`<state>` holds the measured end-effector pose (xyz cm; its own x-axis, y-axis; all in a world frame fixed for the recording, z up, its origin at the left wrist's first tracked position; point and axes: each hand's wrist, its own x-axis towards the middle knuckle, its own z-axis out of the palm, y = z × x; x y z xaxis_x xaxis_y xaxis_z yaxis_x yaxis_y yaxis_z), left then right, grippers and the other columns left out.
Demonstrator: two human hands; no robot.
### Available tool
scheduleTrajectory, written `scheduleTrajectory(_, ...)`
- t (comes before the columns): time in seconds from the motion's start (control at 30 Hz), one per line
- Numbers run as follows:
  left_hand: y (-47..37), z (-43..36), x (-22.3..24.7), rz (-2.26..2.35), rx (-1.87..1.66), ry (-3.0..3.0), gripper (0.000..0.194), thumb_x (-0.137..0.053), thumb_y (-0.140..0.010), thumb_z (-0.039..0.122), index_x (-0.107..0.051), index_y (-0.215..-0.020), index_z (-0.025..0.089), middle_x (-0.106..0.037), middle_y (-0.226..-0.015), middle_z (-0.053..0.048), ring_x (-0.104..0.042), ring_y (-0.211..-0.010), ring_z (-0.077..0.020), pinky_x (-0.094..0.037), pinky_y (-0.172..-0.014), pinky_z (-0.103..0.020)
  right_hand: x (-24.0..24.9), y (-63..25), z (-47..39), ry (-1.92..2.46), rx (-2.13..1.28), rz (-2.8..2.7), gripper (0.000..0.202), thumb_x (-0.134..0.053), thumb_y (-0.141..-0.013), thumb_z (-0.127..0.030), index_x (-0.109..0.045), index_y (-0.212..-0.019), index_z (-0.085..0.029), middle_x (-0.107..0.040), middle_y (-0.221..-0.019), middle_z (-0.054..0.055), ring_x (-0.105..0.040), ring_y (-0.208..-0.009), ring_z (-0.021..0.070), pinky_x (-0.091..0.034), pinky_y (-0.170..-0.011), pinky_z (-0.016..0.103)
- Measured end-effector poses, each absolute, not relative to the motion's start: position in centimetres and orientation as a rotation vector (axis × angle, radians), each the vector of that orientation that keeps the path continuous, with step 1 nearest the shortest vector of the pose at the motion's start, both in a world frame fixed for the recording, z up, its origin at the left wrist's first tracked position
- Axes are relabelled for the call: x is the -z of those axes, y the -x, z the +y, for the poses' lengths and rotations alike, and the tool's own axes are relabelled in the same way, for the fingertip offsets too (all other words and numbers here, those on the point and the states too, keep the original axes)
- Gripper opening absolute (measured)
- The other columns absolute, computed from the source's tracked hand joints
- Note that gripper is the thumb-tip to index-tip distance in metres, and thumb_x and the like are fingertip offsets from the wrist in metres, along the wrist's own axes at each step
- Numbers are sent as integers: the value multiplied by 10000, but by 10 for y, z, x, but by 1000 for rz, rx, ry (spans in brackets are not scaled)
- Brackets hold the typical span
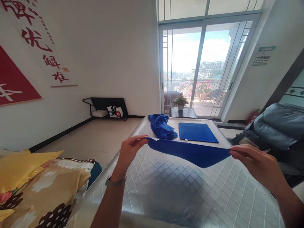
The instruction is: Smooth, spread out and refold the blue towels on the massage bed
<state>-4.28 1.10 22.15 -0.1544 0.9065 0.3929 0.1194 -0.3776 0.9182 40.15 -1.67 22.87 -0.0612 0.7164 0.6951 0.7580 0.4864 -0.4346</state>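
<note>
A blue cloth (190, 152) is stretched in the air between my two hands, its lower edge sagging to a point right of the middle. My left hand (131, 148) pinches one corner, and a watch band shows on that wrist. At the opposite corner my right hand (257, 161) has a pinch grip too. Beyond the held cloth, a flat blue cloth (198, 132) with a small white tag lies on the silver quilted table cover (152, 193). To its left is a crumpled heap of blue cloth (161, 126).
Bedding with a yellow pillow (26, 167) lies at the left. A dark leather armchair (280, 123) stands at the right. Behind the table are a potted plant (180, 103) on a chair and glass sliding doors (182, 66). A black rack (106, 106) stands by the wall.
</note>
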Motion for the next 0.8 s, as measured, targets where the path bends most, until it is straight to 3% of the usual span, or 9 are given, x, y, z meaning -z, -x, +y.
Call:
scheduleTrajectory(0.13, 50, -20, -150, 1283, -1357, -1527, 359, -635, -856, 511, -781, -946, 196, -712, -1177, -101, -670, -1083, -270, -571, -919, -402, -146, -406, -40, 1214, -87, -1903, 221, -707, -799, -513, -759, -929, -342, -760, -922, -5, -727, -766, 194, -605, -576, 256)
scheduleTrajectory(0.23, 45, -34, -84, 1464, -1123, -1462, 469, -606, -814, 605, -798, -819, 177, -726, -1078, -120, -707, -964, -269, -605, -807, -356, -77, -401, -50, 1251, -240, -1950, 239, -629, -870, -506, -769, -914, -317, -767, -937, 7, -743, -782, 195, -630, -667, 254)
scheduleTrajectory(0.33, 36, -40, -41, 1613, -1019, -1484, 461, -636, -770, 618, -795, -767, 184, -724, -988, -104, -721, -840, -233, -598, -779, -320, -33, -394, -57, 1308, -352, -2012, 301, -563, -909, -527, -771, -887, -311, -768, -968, 12, -748, -807, 192, -627, -727, 252)
scheduleTrajectory(0.5, 28, -47, -30, 1721, -1047, -1536, 430, -628, -780, 596, -789, -757, 198, -709, -936, -86, -720, -804, -221, -599, -774, -326, -20, -394, -68, 1404, -374, -2016, 272, -569, -912, -496, -770, -903, -314, -761, -1021, 18, -743, -867, 200, -618, -786, 265)
scheduleTrajectory(0.67, 26, -59, -33, 1743, -1059, -1562, 379, -632, -804, 559, -789, -759, 217, -707, -914, -79, -718, -799, -222, -606, -778, -328, -24, -398, -79, 1349, -350, -2011, 227, -599, -896, -475, -771, -916, -328, -767, -960, 6, -746, -801, 192, -624, -718, 240)
scheduleTrajectory(0.8, 34, -75, -52, 1594, -1106, -1495, 360, -680, -790, 550, -804, -866, 221, -700, -1016, -89, -719, -904, -244, -613, -798, -316, -36, -403, -92, 1317, -348, -1981, 201, -633, -882, -428, -750, -1034, -370, -759, -1026, -16, -748, -818, 192, -632, -707, 233)
